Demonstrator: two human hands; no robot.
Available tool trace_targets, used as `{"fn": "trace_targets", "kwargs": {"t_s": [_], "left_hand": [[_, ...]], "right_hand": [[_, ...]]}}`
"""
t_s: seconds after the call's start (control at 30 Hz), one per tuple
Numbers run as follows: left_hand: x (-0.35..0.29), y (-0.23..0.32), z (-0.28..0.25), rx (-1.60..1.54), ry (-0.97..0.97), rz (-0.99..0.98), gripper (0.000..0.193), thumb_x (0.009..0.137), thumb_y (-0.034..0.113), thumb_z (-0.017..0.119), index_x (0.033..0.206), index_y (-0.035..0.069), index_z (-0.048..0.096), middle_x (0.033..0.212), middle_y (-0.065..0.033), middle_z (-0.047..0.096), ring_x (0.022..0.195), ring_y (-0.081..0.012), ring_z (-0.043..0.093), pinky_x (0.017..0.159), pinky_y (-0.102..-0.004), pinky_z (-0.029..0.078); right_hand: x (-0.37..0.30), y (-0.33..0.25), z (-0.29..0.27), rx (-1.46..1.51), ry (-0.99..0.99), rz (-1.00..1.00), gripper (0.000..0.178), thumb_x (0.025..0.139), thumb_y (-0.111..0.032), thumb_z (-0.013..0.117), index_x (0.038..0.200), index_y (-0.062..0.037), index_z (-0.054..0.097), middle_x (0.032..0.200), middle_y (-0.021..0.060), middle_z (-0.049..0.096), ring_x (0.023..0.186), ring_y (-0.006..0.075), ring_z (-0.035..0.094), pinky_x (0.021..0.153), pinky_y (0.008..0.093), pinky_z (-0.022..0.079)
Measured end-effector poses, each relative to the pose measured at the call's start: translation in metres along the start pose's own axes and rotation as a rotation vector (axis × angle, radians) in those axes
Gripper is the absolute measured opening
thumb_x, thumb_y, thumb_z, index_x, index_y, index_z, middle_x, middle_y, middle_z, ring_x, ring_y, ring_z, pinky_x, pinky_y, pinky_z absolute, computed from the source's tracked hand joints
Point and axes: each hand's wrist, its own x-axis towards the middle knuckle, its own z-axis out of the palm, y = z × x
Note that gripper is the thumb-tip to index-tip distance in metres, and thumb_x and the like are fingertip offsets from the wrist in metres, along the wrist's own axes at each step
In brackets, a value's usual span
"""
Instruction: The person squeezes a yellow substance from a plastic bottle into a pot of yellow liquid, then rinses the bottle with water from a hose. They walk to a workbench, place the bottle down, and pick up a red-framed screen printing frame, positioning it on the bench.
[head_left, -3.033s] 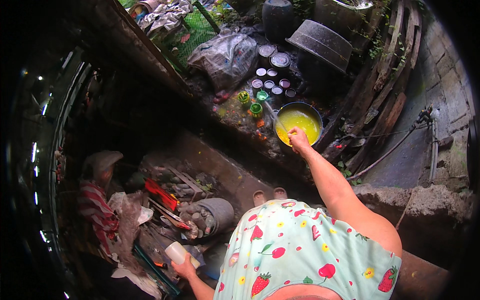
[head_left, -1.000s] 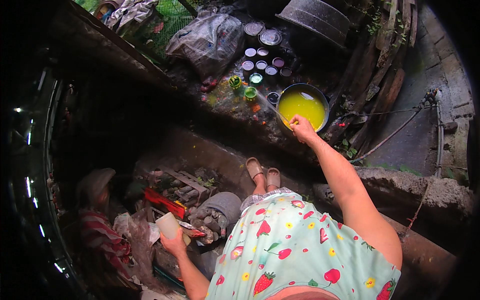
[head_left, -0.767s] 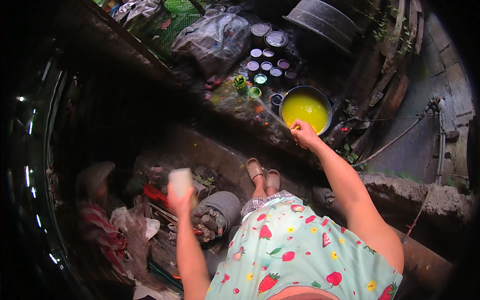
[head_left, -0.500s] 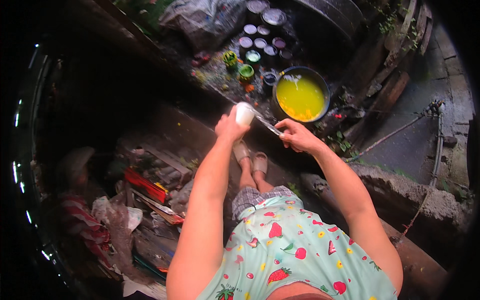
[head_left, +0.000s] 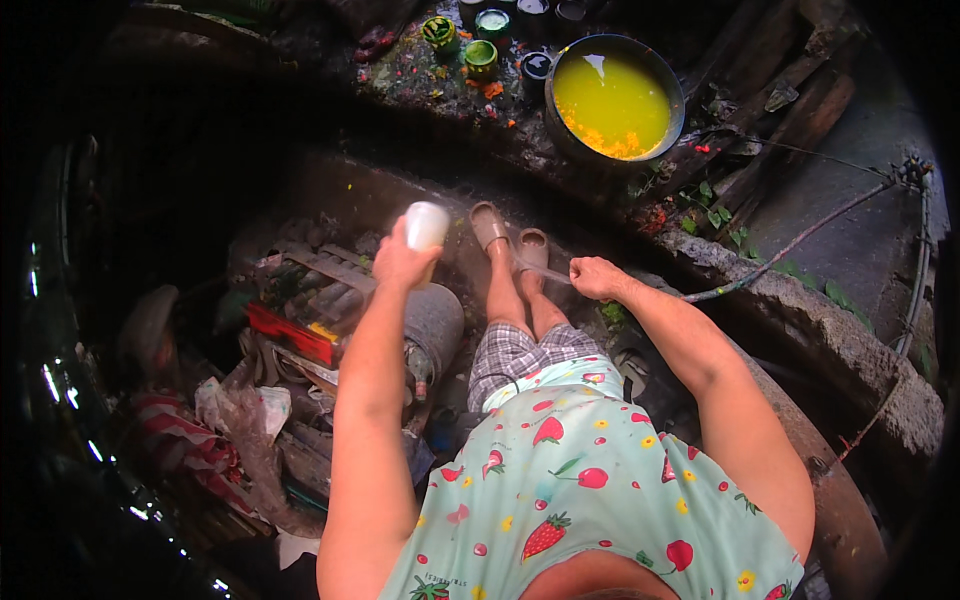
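Observation:
My left hand (head_left: 402,266) is closed round a white cylinder (head_left: 427,226), cup-sized, whose exact kind I cannot make out. It is held up to the left of my feet. Farther right, my right hand (head_left: 598,279) is a closed fist gripping one end of a thin clear plastic strip (head_left: 546,271). The strip trails leftward across the front of my sandals (head_left: 489,226). Its far end is blurred, and I cannot tell whether it still joins the cylinder.
A round basin (head_left: 553,124) of yellow-green liquid stands ahead on paint-stained ground. Left of it are a green jar (head_left: 481,58) and a spattered jar (head_left: 439,34). Mixed scrap with a red piece (head_left: 290,335) lies at left. A hose (head_left: 790,262) and a rough concrete edge (head_left: 800,310) run along the right.
My left hand has moved left and nearer with the white cylinder. The right hand has drawn slightly nearer, its fingers now curled into a fist. The view has tilted down, showing fewer jars.

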Motion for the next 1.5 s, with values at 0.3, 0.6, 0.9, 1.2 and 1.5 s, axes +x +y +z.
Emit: {"fn": "trace_targets", "kwargs": {"t_s": [0.3,0.6,0.9,1.2,1.5], "left_hand": [[-0.06,-0.118,0.033,-0.292,0.16,-0.292,0.104,0.076,0.051,0.094,0.164,0.021,0.047,0.144,-0.0217,0.07,0.132,-0.0413,0.068,0.11,-0.0526,0.053],[-0.11,-0.145,0.019,-0.359,0.209,-0.193,0.091,0.077,0.044,0.093,0.155,0.015,0.055,0.138,-0.0196,0.073,0.127,-0.0407,0.07,0.108,-0.052,0.053],[-0.081,-0.158,0.004,-0.434,0.241,-0.095,0.106,0.078,0.045,0.095,0.165,0.011,0.047,0.146,-0.0255,0.067,0.133,-0.0428,0.066,0.112,-0.0515,0.052],[-0.046,-0.11,-0.019,-0.406,0.228,-0.041,0.103,0.075,0.048,0.096,0.16,0.011,0.052,0.145,-0.0236,0.067,0.133,-0.0412,0.065,0.111,-0.0519,0.053],[-0.022,-0.003,-0.022,-0.324,0.237,0.142,0.098,0.072,0.055,0.096,0.15,0.012,0.056,0.135,-0.0219,0.07,0.124,-0.0429,0.069,0.104,-0.0544,0.057]], "right_hand": [[0.006,0.002,0.006,-0.09,-0.047,-0.028,0.028,0.098,-0.019,0.052,0.111,-0.0044,0.072,0.085,0.0213,0.078,0.075,0.0367,0.079,0.075,0.0501,0.062],[0.001,-0.004,0.007,-0.162,0.056,-0.001,0.035,0.096,-0.018,0.053,0.119,-0.0045,0.075,0.108,0.027,0.079,0.105,0.0448,0.076,0.095,0.0536,0.059],[0.011,-0.017,-0.027,-0.136,0.123,0.042,0.033,0.098,-0.019,0.053,0.119,-0.0035,0.074,0.113,0.0269,0.078,0.108,0.0457,0.075,0.096,0.0555,0.058],[-0.014,-0.021,-0.021,-0.195,0.2,-0.057,0.026,0.094,-0.017,0.057,0.106,-0.0046,0.076,0.095,0.0237,0.08,0.085,0.0407,0.08,0.084,0.0517,0.064],[-0.036,0.0,0.02,-0.196,-0.017,0.014,0.036,0.086,-0.012,0.054,0.107,-0.0017,0.081,0.087,0.0226,0.08,0.079,0.0359,0.081,0.074,0.0478,0.065]]}}
